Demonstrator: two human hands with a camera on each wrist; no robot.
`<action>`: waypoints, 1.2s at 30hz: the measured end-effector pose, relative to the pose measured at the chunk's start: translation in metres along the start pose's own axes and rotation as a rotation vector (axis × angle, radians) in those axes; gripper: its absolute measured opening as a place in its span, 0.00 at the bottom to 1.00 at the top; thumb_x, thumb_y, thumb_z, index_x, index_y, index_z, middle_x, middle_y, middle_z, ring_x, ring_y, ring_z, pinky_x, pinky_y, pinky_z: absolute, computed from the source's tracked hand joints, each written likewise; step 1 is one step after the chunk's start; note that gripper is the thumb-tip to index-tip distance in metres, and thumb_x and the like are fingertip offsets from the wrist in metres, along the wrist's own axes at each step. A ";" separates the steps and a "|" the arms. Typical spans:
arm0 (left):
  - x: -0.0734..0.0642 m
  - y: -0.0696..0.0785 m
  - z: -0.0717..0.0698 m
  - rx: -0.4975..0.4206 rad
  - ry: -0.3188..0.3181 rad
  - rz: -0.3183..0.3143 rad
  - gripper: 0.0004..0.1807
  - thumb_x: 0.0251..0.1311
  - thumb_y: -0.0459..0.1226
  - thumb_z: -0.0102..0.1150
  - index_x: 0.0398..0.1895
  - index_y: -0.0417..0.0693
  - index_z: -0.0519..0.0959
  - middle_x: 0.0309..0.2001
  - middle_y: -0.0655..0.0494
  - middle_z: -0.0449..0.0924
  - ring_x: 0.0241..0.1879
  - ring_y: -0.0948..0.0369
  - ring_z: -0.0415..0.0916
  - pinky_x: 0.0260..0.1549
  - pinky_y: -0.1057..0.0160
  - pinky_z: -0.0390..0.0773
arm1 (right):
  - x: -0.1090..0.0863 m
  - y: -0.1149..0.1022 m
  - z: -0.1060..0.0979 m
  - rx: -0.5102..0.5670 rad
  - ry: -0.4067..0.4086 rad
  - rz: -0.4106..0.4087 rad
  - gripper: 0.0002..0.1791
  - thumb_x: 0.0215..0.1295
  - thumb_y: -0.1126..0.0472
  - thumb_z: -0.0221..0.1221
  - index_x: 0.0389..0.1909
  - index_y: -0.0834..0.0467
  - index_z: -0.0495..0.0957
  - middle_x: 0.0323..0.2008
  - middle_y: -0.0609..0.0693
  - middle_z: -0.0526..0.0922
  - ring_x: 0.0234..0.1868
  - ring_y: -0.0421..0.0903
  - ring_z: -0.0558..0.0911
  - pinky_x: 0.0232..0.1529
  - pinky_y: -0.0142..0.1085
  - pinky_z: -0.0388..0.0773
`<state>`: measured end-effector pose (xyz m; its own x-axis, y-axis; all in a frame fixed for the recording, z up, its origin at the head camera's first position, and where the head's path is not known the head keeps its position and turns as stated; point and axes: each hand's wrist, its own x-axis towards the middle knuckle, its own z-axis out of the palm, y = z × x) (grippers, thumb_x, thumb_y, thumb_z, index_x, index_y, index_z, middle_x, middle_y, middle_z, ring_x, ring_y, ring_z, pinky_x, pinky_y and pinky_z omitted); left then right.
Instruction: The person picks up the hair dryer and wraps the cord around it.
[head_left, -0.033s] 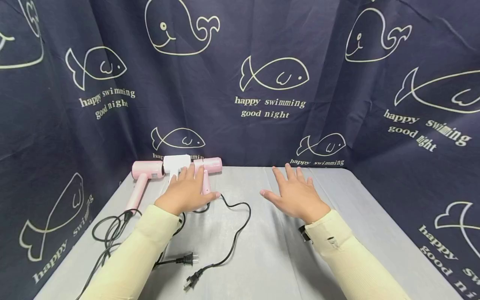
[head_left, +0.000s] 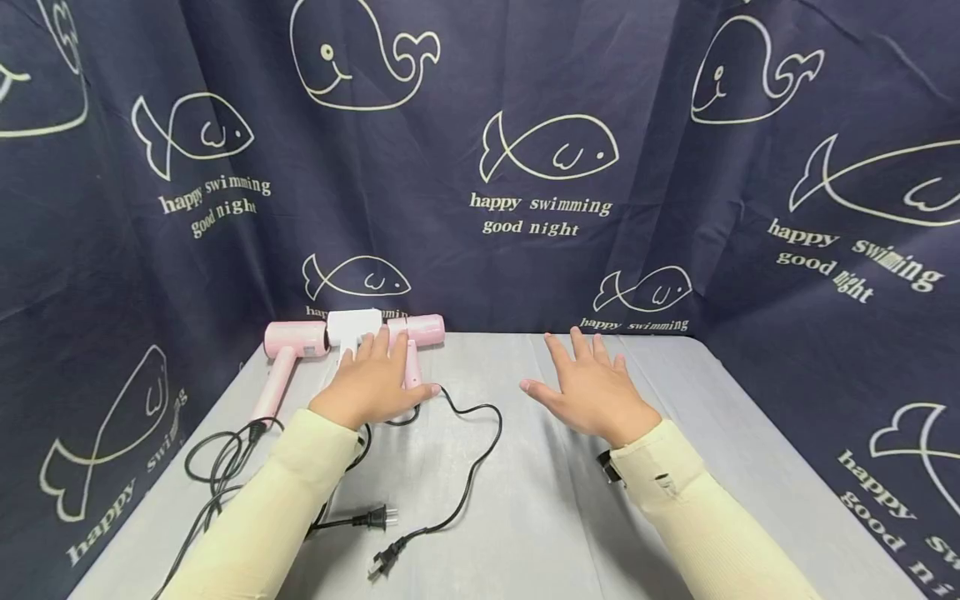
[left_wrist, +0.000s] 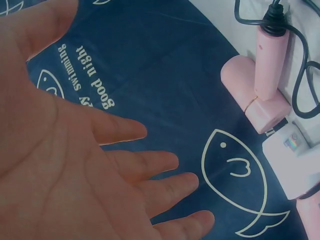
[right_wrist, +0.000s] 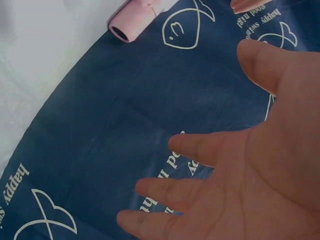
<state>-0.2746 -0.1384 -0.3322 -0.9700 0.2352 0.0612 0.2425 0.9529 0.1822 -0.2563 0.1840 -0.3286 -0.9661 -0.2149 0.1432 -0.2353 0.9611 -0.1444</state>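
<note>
My left hand [head_left: 375, 379] is held with its fingers spread, palm down, and overlaps the hair dryers at the back left in the head view. Nothing lies in its palm in the left wrist view. My right hand [head_left: 592, 387] is likewise spread and bare, out over the right half of the table. Three hair dryers lie in a row: a pink hair dryer [head_left: 296, 339] at the left, a white hair dryer [head_left: 355, 323] in the middle, partly hidden by my left fingers, and a second pink hair dryer [head_left: 425, 330] at the right.
Black cords trail forward over the grey table [head_left: 540, 500]. One plug [head_left: 375, 517] and another plug [head_left: 386, 558] lie near the front, right of my left sleeve. Looped cord [head_left: 213, 467] sits at the left edge. A dark blue curtain [head_left: 540, 275] encloses the table's back and sides.
</note>
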 end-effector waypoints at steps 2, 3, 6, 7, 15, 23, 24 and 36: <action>-0.001 -0.001 -0.001 -0.001 -0.002 -0.001 0.59 0.63 0.70 0.53 0.83 0.39 0.47 0.82 0.31 0.42 0.81 0.33 0.42 0.74 0.27 0.46 | -0.001 -0.001 0.000 0.004 -0.005 -0.001 0.52 0.68 0.22 0.44 0.83 0.50 0.53 0.81 0.67 0.48 0.80 0.75 0.47 0.70 0.78 0.47; -0.002 -0.001 -0.002 -0.002 -0.003 -0.002 0.59 0.63 0.69 0.53 0.83 0.39 0.47 0.82 0.31 0.41 0.81 0.33 0.41 0.74 0.27 0.46 | -0.001 -0.001 0.000 0.007 -0.008 0.000 0.52 0.68 0.22 0.45 0.83 0.51 0.54 0.81 0.67 0.48 0.80 0.75 0.47 0.70 0.78 0.47; -0.005 -0.004 -0.007 -0.014 -0.009 -0.004 0.58 0.64 0.68 0.54 0.83 0.39 0.49 0.82 0.31 0.42 0.81 0.33 0.42 0.74 0.26 0.46 | -0.002 -0.003 -0.001 0.019 -0.021 0.000 0.52 0.68 0.22 0.45 0.82 0.51 0.55 0.81 0.67 0.48 0.80 0.75 0.47 0.70 0.78 0.47; -0.005 -0.005 -0.007 -0.022 -0.006 0.000 0.56 0.64 0.67 0.54 0.82 0.39 0.51 0.81 0.30 0.43 0.80 0.33 0.43 0.73 0.26 0.47 | -0.002 -0.003 -0.001 0.024 -0.023 -0.001 0.51 0.69 0.23 0.46 0.82 0.52 0.55 0.81 0.67 0.48 0.80 0.75 0.47 0.70 0.78 0.48; 0.000 -0.013 -0.005 -0.160 0.072 0.022 0.48 0.65 0.60 0.58 0.78 0.36 0.60 0.77 0.33 0.59 0.78 0.38 0.56 0.73 0.34 0.60 | -0.001 -0.018 -0.003 0.185 0.012 -0.098 0.48 0.70 0.30 0.54 0.80 0.56 0.58 0.80 0.67 0.54 0.81 0.66 0.55 0.77 0.64 0.55; 0.008 -0.016 0.004 -0.219 0.101 0.006 0.43 0.67 0.57 0.57 0.75 0.37 0.64 0.74 0.36 0.65 0.74 0.40 0.63 0.70 0.35 0.66 | -0.006 -0.024 -0.001 0.257 -0.021 -0.124 0.44 0.70 0.37 0.59 0.78 0.58 0.61 0.78 0.62 0.60 0.78 0.62 0.62 0.76 0.59 0.61; 0.009 -0.017 0.004 -0.225 0.111 0.004 0.42 0.67 0.56 0.57 0.74 0.36 0.66 0.73 0.37 0.67 0.73 0.40 0.65 0.69 0.35 0.67 | -0.005 -0.023 -0.001 0.264 -0.019 -0.128 0.43 0.70 0.38 0.59 0.78 0.58 0.62 0.78 0.60 0.62 0.78 0.61 0.63 0.76 0.59 0.62; 0.021 -0.018 0.021 -0.264 0.103 -0.002 0.34 0.68 0.54 0.55 0.66 0.37 0.74 0.61 0.38 0.79 0.61 0.43 0.77 0.60 0.40 0.76 | -0.008 -0.003 -0.010 0.261 -0.066 -0.162 0.29 0.73 0.43 0.58 0.66 0.57 0.76 0.66 0.54 0.79 0.71 0.56 0.74 0.71 0.55 0.69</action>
<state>-0.2994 -0.1463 -0.3544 -0.9671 0.1996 0.1578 0.2493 0.8673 0.4309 -0.2471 0.1849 -0.3199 -0.9167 -0.3806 0.1219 -0.3976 0.8384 -0.3728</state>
